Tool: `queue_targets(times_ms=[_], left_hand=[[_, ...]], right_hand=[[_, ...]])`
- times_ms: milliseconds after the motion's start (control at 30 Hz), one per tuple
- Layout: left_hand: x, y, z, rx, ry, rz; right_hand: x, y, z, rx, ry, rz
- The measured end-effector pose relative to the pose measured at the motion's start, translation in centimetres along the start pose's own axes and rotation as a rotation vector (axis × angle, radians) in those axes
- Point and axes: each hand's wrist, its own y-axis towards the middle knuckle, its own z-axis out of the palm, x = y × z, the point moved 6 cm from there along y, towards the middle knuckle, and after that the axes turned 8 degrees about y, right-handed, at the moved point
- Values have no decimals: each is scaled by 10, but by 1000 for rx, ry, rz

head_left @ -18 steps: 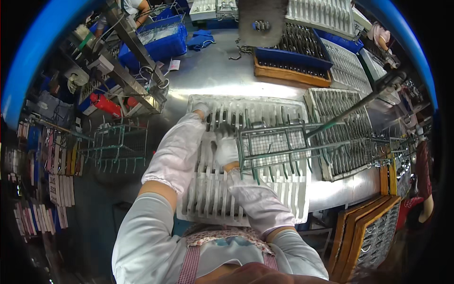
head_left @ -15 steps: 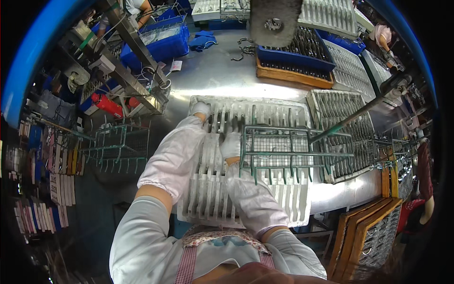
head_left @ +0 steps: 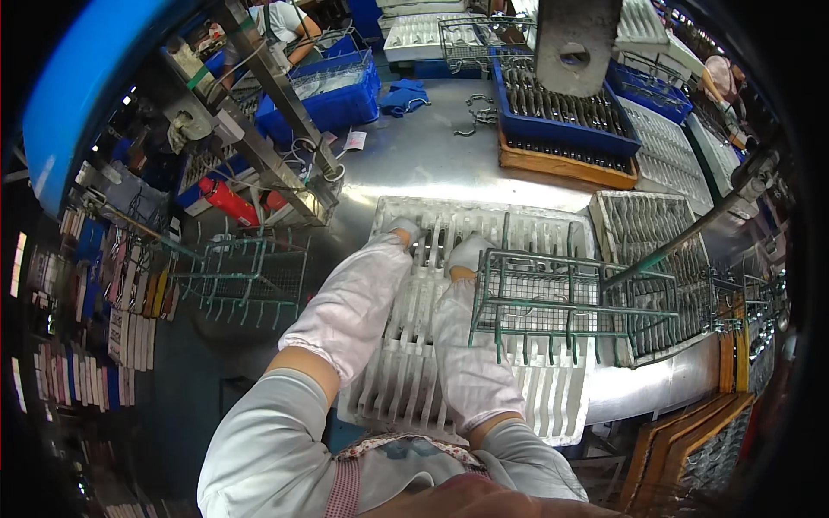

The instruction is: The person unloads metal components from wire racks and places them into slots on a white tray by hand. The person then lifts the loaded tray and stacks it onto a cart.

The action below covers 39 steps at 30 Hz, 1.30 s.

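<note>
head view: white slotted tray [head_left: 406, 380] flat on steel surface [head_left: 432, 164], centre. left hand [head_left: 402, 230], gloved, at tray's far edge; grip cannot tell. right hand [head_left: 469, 253] beside it, clasping near corner of green wire rack [head_left: 570, 302] over tray's right half. judgement: keep rack level, align with slots.

My white cloth gloves [head_left: 406, 231], matt white plastic slatted tray [head_left: 414, 388], green coated wire basket [head_left: 561, 302], glossy bare metal tabletop [head_left: 432, 160].

wire basket [head_left: 570, 302] on slotted tray [head_left: 484, 345] (right half), bin [head_left: 561, 104] behind
</note>
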Motion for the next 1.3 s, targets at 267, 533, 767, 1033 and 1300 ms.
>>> queue_targets(times_ms=[267, 533, 767, 1033, 1300], left_hand=[[-123, -9, 2, -64, -434, -106], [-114, 11, 25, 79, -604, -111], [-119, -150, -30, -146, -1348, -232], [-46, -279, 11, -394, -1658, -215], [-50, -375, 51, 320, -1700, -108]], right_hand=[[-80, 34, 8, 224, -58, 112], [-66, 41, 4, 272, -115, -43], [-73, 10, -40, 105, 411, -31], [-33, -127, -77, 235, 743, -214], [-175, -257, -195, 1010, 1228, 553]])
